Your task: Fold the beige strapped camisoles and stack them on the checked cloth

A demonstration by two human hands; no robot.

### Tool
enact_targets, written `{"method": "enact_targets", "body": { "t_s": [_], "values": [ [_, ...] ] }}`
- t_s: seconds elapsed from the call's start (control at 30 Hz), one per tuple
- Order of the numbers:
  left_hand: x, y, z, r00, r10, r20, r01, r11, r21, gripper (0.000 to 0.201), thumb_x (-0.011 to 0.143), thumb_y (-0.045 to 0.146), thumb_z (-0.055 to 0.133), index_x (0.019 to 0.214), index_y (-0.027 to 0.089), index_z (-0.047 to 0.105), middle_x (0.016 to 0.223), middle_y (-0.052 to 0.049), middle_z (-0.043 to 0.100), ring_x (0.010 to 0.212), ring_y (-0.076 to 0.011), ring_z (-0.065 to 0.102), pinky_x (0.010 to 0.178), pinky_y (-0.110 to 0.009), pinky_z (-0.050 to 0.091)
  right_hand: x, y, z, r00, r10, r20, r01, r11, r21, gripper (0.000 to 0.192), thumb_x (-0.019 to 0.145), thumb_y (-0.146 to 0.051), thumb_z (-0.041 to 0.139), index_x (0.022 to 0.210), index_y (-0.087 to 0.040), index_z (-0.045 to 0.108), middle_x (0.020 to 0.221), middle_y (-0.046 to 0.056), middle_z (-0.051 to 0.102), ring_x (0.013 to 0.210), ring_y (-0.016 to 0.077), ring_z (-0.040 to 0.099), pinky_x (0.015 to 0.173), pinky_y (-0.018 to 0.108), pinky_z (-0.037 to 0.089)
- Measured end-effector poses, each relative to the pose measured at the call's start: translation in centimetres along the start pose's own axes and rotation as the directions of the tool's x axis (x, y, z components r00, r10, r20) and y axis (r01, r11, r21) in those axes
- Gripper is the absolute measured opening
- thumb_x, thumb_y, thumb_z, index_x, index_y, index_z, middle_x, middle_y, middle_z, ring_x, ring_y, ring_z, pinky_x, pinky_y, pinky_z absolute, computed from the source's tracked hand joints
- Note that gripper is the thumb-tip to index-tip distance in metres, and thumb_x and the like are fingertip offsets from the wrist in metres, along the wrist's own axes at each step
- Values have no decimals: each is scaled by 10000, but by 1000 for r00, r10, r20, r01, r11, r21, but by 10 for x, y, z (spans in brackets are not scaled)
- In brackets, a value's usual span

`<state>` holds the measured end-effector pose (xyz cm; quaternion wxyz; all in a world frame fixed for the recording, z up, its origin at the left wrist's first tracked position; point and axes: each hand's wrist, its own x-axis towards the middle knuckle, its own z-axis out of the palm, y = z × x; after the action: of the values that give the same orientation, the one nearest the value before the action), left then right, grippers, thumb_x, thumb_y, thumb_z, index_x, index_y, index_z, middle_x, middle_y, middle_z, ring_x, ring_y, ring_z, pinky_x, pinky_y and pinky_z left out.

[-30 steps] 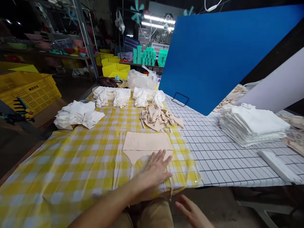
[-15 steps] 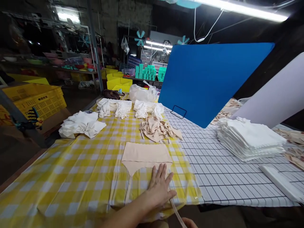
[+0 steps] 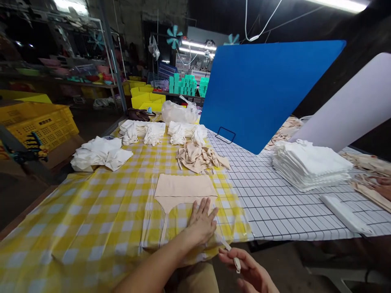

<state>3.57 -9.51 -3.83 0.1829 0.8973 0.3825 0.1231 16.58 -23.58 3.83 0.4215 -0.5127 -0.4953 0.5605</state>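
A beige camisole [image 3: 183,186] with thin straps lies flat on the yellow checked cloth, its left strap running straight toward me. My left hand [image 3: 201,224] rests palm down with fingers spread over the camisole's lower right edge and the cloth. Off the table's front edge, my right hand [image 3: 249,266] pinches the right strap [image 3: 227,245] between thumb and fingers. The strap's end, with a small loop or slider, sticks out below the fingers. Under my left hand, part of the right strap is hidden.
A crumpled beige garment pile [image 3: 201,158] lies beyond the camisole. White garments sit in stacks [image 3: 142,132], a loose heap [image 3: 100,152] and a tall pile [image 3: 310,165]. A blue board [image 3: 262,93] leans over the grid cloth [image 3: 259,195]; a white strip [image 3: 346,213] lies right.
My right hand has come up into view from the bottom edge, drawing the strap outward. The left hand stays on the camisole. The whole view has shifted slightly.
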Motion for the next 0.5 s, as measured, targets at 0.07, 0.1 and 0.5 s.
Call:
{"method": "enact_targets", "body": {
  "t_s": [0.07,0.1,0.5],
  "values": [
    [0,1,-1,1000,-6,3,6,1000,-7,513,906,389,284,1398,242,267,1498,-77,74,1370,-280,20,1091,-528,44,5,-3,-3,999,6,-52,-8,999,-40,397,734,-506,595,1036,-248,596,1017,122,668,1050,276,571,889,376,436],
    [0,2,-2,1000,-10,5,10,1000,-14,512,907,390,281,1397,241,270,1497,-78,75,1371,-277,17,1091,-527,44,8,-5,-4,996,2,-93,-9,997,-79,364,753,-512,570,987,-236,613,951,112,682,998,267,593,863,361,450],
    [-8,8,-58,996,26,89,37,768,-640,446,885,305,321,1298,166,417,1338,-91,463,1249,-197,392,1056,-379,274,73,-29,-10,989,-89,-117,23,880,-474,407,816,-537,415,618,-192,498,647,17,531,604,142,474,572,244,386]
  ]
}}
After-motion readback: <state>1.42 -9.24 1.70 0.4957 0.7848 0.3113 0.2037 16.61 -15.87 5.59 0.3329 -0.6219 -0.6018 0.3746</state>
